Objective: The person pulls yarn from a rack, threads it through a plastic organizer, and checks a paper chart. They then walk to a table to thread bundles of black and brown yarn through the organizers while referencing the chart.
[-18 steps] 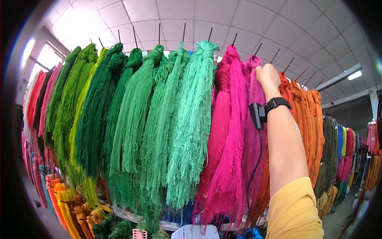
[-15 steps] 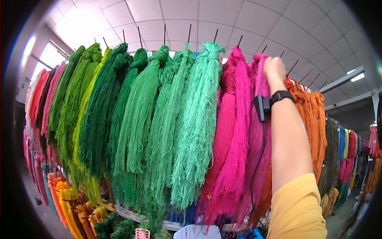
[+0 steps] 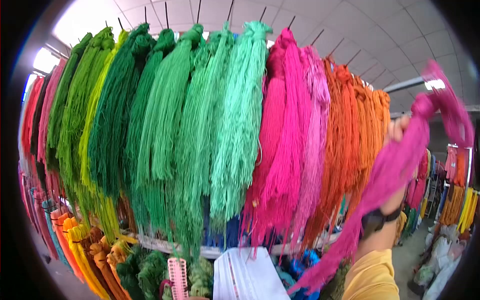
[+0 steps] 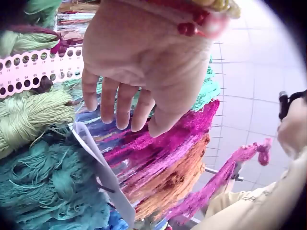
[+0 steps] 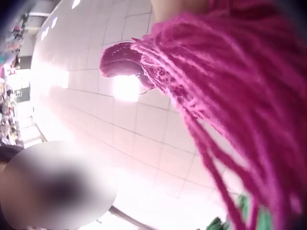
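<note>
My right hand (image 3: 398, 131) grips a long magenta yarn hank (image 3: 390, 180) near its looped top, away from the rack at the right. The hank trails down and left past my yellow sleeve (image 3: 372, 275). The right wrist view is filled by the same hank (image 5: 230, 81) against the ceiling. My left hand (image 4: 127, 110) hangs low with relaxed fingers and holds nothing. It hovers above yarn bundles and a pink perforated card (image 4: 29, 72). From there the held hank (image 4: 225, 177) and my right hand (image 4: 292, 129) show at the right.
A rack of hanging hanks runs across the view: green (image 3: 170, 115), bright pink (image 3: 285, 140), orange (image 3: 350, 135), on thin metal hooks (image 3: 262, 12). Folded yarn bundles (image 3: 90, 255) and a white sheet (image 3: 245, 275) lie on the shelf below. An aisle with more yarn (image 3: 450, 200) opens at the right.
My right hand has taken the magenta hank off its hook and swung it out and down to the right. The head view has dropped lower.
</note>
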Available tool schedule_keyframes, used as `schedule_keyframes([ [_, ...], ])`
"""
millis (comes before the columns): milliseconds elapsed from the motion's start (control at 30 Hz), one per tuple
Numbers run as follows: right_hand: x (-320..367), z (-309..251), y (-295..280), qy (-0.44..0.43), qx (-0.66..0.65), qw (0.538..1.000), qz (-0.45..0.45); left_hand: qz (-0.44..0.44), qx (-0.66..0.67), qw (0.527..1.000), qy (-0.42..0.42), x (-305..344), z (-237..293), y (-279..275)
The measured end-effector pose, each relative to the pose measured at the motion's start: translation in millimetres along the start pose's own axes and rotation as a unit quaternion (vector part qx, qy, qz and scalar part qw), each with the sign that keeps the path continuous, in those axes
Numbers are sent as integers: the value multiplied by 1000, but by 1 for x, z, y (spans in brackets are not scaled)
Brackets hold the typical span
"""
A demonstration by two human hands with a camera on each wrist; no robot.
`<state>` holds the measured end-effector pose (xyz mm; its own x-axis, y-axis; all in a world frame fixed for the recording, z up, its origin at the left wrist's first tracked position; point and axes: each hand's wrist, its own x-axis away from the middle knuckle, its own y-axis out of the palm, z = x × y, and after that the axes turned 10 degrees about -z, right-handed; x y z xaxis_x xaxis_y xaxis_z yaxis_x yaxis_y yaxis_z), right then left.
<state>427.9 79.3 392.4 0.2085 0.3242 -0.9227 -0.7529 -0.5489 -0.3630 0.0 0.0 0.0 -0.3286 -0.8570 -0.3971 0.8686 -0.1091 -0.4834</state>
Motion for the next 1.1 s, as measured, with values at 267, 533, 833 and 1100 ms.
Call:
schedule_keyframes([
  [267, 188, 96, 257, 505, -77, 860, 12, 8, 248, 967, 61, 37, 23, -23],
  [533, 223, 110, 430, 443, -15, 884, -150, 253, 489, 835, 5, 94, 14, -21],
  [833, 267, 124, 462, 525, -174, 825, -119, 208, 536, 817, -32, 123, -11, -24],
  [1100, 283, 118, 468, 559, -189, 796, -139, 151, 316, 923, -161, 139, -29, -21],
])
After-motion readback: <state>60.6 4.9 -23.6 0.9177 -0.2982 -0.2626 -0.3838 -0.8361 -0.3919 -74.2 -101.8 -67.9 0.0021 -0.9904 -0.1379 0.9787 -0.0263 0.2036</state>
